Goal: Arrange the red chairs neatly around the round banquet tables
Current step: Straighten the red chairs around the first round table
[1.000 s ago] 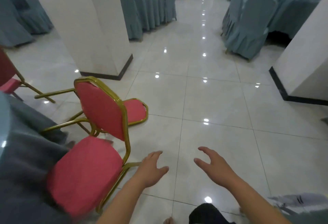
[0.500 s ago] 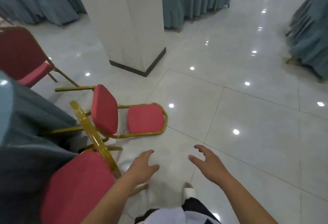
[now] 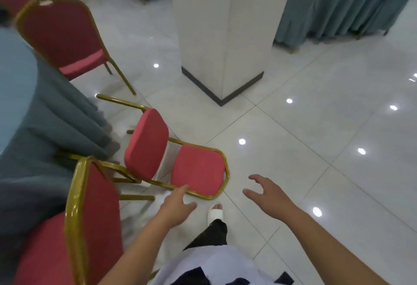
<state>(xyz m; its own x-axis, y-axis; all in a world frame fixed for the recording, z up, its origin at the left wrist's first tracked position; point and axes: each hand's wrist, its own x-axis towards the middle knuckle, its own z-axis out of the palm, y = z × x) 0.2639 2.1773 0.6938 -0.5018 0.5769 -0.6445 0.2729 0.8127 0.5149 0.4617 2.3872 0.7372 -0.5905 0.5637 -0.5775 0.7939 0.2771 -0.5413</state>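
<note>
Just both spread, empty: left hand by toppled chair rim, right hand over bare floor

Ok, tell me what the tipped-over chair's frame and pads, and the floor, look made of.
Tipped-over chair: frame looks like gold-painted metal tube, thin and glossy; its pads seem matte red fabric over padding, with rounded edges. Floor: probably polished ceramic or stone tile, with grout lines and mirrored ceiling lights.

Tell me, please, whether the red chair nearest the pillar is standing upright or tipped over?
Tipped over. The fallen red chair lies on the tiled floor, backrest flat on it, seat cushion on edge and gold legs pointing sideways toward the table.
</note>
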